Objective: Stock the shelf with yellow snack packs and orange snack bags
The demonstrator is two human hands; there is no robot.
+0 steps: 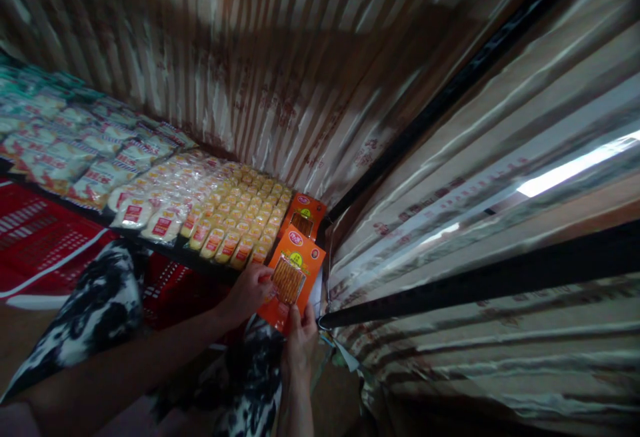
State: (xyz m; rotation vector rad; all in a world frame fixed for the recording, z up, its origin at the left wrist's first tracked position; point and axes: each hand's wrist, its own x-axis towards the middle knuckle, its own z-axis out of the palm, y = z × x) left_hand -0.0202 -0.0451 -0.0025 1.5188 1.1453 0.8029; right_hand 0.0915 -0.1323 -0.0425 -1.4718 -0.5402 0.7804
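Note:
An orange snack packet with a clear window showing thin sticks is held at the right end of a display shelf. My left hand grips its left edge, fingers curled around it. My right hand pinches its bottom edge from below. A second orange packet of the same kind lies on the shelf just behind it.
Rows of yellow snack packets, then white ones with red labels, fill the shelf to the left. Corrugated metal walls close the back and right. A red crate sits lower left. Black-and-white patterned cloth covers my left arm.

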